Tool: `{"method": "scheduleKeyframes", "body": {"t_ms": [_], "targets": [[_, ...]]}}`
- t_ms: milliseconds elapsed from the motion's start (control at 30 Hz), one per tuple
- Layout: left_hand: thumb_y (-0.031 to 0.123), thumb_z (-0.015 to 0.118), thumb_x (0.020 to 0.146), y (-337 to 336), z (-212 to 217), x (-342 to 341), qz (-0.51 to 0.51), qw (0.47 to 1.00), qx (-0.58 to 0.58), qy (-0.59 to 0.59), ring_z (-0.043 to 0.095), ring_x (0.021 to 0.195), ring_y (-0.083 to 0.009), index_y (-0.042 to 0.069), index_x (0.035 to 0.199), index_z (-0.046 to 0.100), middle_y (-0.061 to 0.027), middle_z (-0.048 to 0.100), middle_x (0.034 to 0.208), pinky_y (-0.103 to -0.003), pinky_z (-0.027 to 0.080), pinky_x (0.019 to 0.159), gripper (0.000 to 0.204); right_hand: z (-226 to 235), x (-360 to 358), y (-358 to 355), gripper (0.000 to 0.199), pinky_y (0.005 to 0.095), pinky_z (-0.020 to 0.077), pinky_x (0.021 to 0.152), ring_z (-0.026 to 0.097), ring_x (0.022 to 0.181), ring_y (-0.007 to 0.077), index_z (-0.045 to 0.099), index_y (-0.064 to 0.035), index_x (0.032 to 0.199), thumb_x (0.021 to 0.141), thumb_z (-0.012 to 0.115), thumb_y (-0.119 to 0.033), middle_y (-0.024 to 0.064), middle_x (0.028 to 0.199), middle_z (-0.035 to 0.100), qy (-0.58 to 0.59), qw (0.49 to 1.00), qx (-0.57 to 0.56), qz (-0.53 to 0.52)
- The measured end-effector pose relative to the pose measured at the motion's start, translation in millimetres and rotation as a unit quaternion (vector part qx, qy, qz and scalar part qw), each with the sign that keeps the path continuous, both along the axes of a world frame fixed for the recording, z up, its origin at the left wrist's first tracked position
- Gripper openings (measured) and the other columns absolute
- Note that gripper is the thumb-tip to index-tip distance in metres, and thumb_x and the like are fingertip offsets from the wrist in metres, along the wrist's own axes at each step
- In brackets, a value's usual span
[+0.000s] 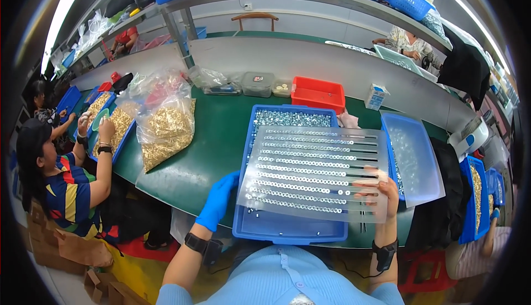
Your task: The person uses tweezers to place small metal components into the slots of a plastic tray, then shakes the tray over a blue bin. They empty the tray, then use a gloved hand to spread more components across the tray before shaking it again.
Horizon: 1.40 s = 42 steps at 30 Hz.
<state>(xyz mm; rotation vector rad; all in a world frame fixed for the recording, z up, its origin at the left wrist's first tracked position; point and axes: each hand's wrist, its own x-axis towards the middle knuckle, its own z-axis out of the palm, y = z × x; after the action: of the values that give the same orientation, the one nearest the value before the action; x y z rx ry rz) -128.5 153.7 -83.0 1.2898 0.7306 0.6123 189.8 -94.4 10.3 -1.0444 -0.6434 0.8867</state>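
Note:
A translucent slotted plate, bearing rows of small round metal pieces, is held above a blue tray. My left hand, in a blue glove, is at the plate's left edge with its fingertips partly hidden there. Bare, my right hand grips the right edge, and its fingers show through the plate. Below those fingers hang two thin metal prongs, whose kind I cannot make out. Many small shiny metal parts fill the tray's far end, and a few lie loose in its near part.
To the right stands a blue container with a translucent sheet over it; black cloth lies beside. A red bin, a small carton and a bag of gold-coloured parts line the green table. A co-worker sits at left.

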Motion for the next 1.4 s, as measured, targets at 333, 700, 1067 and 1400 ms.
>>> {"method": "scheduleKeyframes", "body": {"t_ms": [333, 700, 1067, 1400], "targets": [[0.028, 0.04, 0.097, -18.0, 11.9, 7.1, 0.096, 0.97, -0.185, -0.129, 0.038, 0.127, -0.0227, -0.001, 0.135, 0.035, -0.0151, 0.039, 0.138, -0.033, 0.031, 0.105, 0.048, -27.8, -7.0, 15.1, 0.053, 0.0233, 0.0498, 0.047, 0.067, 0.069, 0.033, 0.039, 0.0127, 0.122, 0.082, 0.044, -0.021, 0.0345, 0.097, 0.06, 0.042, 0.996, -0.031, 0.079], [0.018, 0.043, 0.095, -29.8, 15.3, 10.2, 0.083, 0.993, -0.081, -0.03, 0.041, 0.123, -0.0184, 0.001, 0.138, 0.032, -0.0099, 0.039, 0.138, -0.03, 0.035, 0.102, 0.047, -57.8, 6.2, 22.2, 0.034, 0.0201, 0.0453, 0.044, 0.062, 0.057, 0.0184, 0.051, 0.0044, 0.112, 0.087, 0.047, -0.019, 0.0185, 0.079, 0.063, 0.034, 0.989, -0.142, -0.008], [0.018, 0.045, 0.094, 19.1, 15.4, 15.5, 0.045, 0.996, -0.075, 0.032, 0.048, 0.115, -0.0184, 0.0, 0.135, 0.037, -0.0116, 0.047, 0.13, -0.03, 0.038, 0.097, 0.046, -72.4, 13.2, 26.0, 0.023, 0.0157, 0.0339, 0.042, 0.044, 0.047, 0.0034, 0.06, -0.0052, 0.099, 0.094, 0.046, -0.023, -0.0022, 0.062, 0.051, -0.097, 0.939, -0.325, -0.063], [0.023, 0.044, 0.095, 13.5, 16.1, 51.0, 0.119, 0.983, -0.016, 0.142, 0.048, 0.113, -0.0176, -0.002, 0.135, 0.037, -0.0122, 0.048, 0.129, -0.029, 0.04, 0.095, 0.047, -74.8, 2.7, 34.7, 0.023, 0.0142, 0.0297, 0.045, 0.038, 0.05, 0.0004, 0.058, -0.0061, 0.104, 0.095, 0.046, -0.023, -0.0062, 0.062, 0.045, -0.106, 0.933, -0.329, -0.097]]}}
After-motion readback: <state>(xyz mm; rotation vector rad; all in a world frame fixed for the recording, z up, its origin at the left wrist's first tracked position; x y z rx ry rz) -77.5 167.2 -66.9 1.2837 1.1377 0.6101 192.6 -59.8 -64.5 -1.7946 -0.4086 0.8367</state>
